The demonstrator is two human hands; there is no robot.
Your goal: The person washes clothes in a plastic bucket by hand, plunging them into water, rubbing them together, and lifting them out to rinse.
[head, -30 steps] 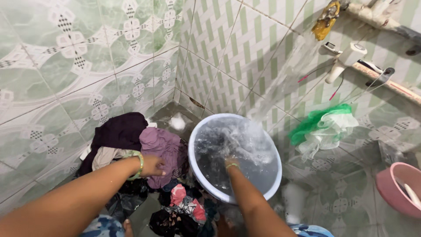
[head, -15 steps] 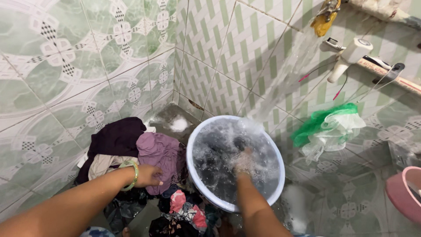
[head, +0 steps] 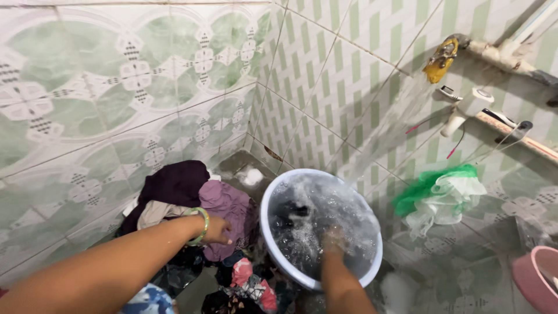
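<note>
Laundry point(head: 192, 200), heaped in the tiled floor corner just left of the white basin point(head: 372, 270), is pressed at its purple garment point(head: 229, 203) by the left hand point(head: 218, 229), its grip half closed, while the right hand point(head: 332, 239) is sunk in foaming water, grip indiscernible.

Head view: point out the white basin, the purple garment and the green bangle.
white basin point(head: 264, 212), head view, on its left rim.
purple garment point(head: 228, 204), head view, on its middle folds.
green bangle point(head: 204, 224), head view, on the band at the left wrist.
</note>
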